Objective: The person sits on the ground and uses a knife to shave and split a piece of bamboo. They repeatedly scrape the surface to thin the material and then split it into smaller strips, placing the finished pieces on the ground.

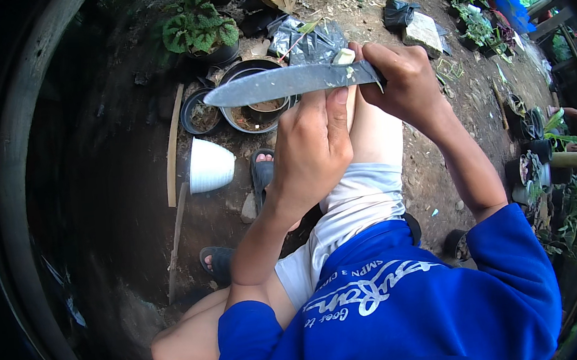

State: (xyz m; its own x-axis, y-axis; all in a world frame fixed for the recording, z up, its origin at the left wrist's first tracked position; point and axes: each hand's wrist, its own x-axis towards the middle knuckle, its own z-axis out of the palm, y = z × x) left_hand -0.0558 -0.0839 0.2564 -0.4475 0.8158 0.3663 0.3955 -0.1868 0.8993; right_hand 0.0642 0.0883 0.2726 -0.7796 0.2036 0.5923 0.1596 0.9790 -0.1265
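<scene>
My right hand [403,81] is closed round the handle end of a large knife [273,85]. Its broad grey blade lies across, tip to the left, in front of my raised knee. Below the blade, my left hand [313,147] is closed with the thumb up, against a pale, slender stick-like piece [352,100]. A whitish cut end [344,56] shows just above the blade, seemingly part of the same piece; the blade hides the join. The fingers of my left hand are partly hidden behind the knife.
Black pots [200,112] with soil and a white pot [210,165] on its side lie ahead to the left. Beyond are a leafy potted plant [201,30], a black plastic bag [307,41] and a pale block [422,34]. Another person's hand [575,117] shows at far right.
</scene>
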